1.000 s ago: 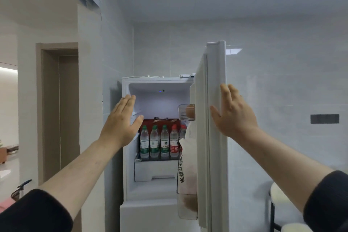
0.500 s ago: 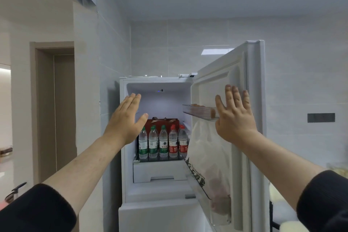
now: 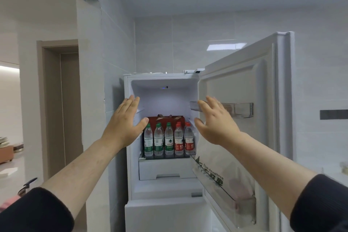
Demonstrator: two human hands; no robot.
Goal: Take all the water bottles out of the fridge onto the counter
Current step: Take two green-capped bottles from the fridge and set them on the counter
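Observation:
The white fridge (image 3: 165,188) stands open ahead, its door (image 3: 263,84) swung out to the right. On the inner shelf stands a row of several water bottles: green-capped ones (image 3: 158,140) on the left, red-capped ones (image 3: 178,140) on the right. A red gift bag (image 3: 165,119) sits behind them. My left hand (image 3: 125,126) is raised with straight fingers in front of the fridge's left edge, holding nothing. My right hand (image 3: 216,124) is raised with spread fingers at the opening's right side, free of the door. Both hands are above and in front of the bottles.
A clear door rack (image 3: 237,109) and a lower door bin with a printed plastic bag (image 3: 222,181) jut out on the right. A white drawer (image 3: 165,168) lies under the bottle shelf. A tiled wall and a brown doorway (image 3: 62,109) are on the left.
The fridge door has swung wide open to the right. My right hand came off the door and moved left towards the opening. My left hand stays raised at the fridge's left edge.

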